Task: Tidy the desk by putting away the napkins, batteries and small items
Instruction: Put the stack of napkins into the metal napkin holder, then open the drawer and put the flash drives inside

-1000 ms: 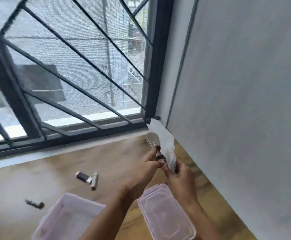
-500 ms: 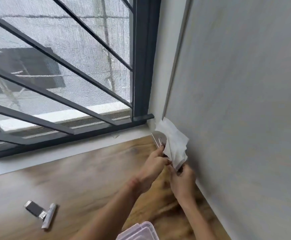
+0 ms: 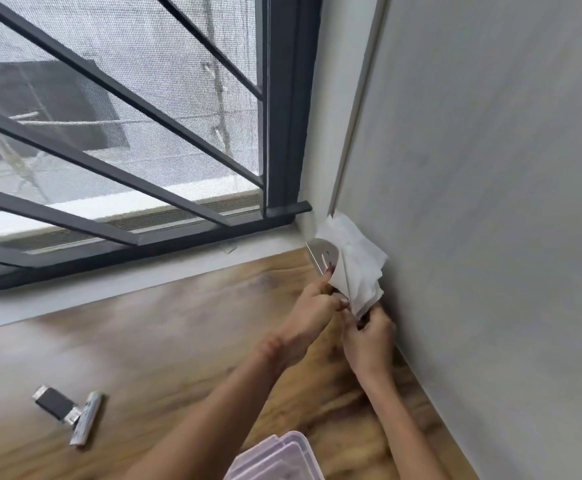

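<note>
Grey wall [image 3: 490, 202] hard on the right, window frame [image 3: 282, 133] behind: a tight corner. Far left on the worktop [image 3: 161, 341], a black item [image 3: 53, 403] touches a silver bar [image 3: 88, 422]. Clear plastic container [image 3: 275, 459] at the bottom edge, contents unclear. White napkins [image 3: 355, 268] against a metal holder [image 3: 322, 253]: left hand [image 3: 312, 308] pinches them, right hand [image 3: 369, 341] grips their lower end.
</note>
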`<act>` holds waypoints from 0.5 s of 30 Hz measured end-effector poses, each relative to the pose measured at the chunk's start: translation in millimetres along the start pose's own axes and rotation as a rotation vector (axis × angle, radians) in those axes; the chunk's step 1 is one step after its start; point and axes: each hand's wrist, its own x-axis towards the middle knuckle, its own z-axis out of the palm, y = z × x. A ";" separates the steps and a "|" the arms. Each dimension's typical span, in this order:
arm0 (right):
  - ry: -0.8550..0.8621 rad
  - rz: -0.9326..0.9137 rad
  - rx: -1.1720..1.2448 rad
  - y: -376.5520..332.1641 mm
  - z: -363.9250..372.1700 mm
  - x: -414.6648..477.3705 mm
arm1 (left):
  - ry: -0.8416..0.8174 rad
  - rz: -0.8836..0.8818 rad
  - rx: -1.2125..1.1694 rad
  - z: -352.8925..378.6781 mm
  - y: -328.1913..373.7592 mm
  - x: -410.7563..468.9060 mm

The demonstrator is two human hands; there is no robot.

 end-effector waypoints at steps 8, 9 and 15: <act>0.135 -0.126 -0.069 -34.1 -11.5 -14.4 | 0.008 0.049 0.006 1.6 19.1 -45.9; 0.155 -0.147 -0.071 -41.4 -13.8 -20.3 | 0.022 0.064 0.027 -0.2 20.1 -56.3; 0.185 -0.346 -0.032 -91.2 -15.9 -78.4 | 0.126 0.141 0.065 -26.2 13.4 -135.7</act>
